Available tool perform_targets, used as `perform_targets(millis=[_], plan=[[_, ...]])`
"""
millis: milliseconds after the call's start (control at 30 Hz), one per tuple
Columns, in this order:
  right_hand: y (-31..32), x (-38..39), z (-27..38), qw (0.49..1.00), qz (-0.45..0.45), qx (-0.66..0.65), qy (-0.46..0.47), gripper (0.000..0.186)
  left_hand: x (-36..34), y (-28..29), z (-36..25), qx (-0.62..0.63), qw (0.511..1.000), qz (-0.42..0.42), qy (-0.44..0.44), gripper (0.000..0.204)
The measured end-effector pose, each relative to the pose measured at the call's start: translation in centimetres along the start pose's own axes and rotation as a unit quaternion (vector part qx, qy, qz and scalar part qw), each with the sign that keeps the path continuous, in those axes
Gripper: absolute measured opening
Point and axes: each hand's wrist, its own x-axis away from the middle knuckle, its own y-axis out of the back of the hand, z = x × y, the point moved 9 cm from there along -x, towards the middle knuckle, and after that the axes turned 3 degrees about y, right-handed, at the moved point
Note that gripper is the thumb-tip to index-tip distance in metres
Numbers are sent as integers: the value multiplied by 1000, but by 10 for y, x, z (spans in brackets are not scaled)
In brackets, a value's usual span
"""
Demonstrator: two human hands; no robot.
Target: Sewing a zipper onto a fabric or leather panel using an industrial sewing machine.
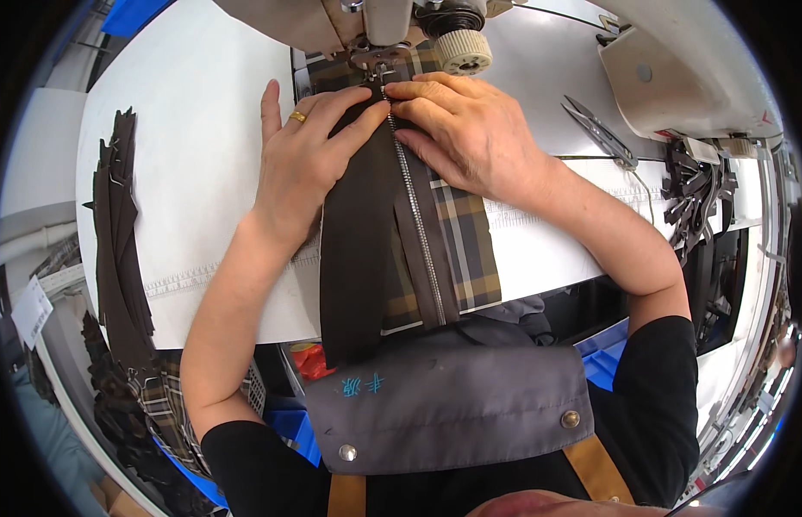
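A metal-toothed zipper (415, 220) on dark tape runs toward me from under the presser foot (381, 73) of a sewing machine. It lies over plaid fabric (470, 250), with a wide dark brown fabric strip (353, 267) along its left side. My left hand (308, 153), wearing a gold ring, rests on the dark strip with its fingers stretched and spread, tips close to the foot. On the zipper's right, my right hand (470, 129) has bent fingers closed at the zipper's upper end. The fingertips of both hands nearly meet there.
A bundle of dark strips (118, 250) hangs over the white table's (194, 172) left edge. Thread snips (601, 133) lie at the right, near a pile of dark scraps (701, 185). The machine head (366, 21) and its arm (677, 69) stand above and right.
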Motion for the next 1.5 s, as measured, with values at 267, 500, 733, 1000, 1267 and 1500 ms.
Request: perform_targets(millis=[267, 500, 733, 1000, 1267, 1500], plan=[[0, 1, -1, 1000, 21, -12, -15, 17, 1, -2, 3, 5, 999, 32, 22, 42], [0, 0, 0, 1000, 23, -3, -21, 18, 0, -2, 5, 11, 999, 29, 31, 42], [1, 0, 0, 999, 25, -8, -25, 18, -1, -2, 6, 4, 999, 33, 31, 43], [1, 0, 0, 999, 20, -8, -25, 18, -2, -2, 6, 18, 999, 20, 30, 43], [2, 0, 0, 999, 23, -15, -19, 18, -1, -3, 4, 1, 999, 26, 28, 42], [1, 1, -2, 999, 27, -13, -29, 23, 0, -2, 2, -11, 1000, 23, 14, 45]])
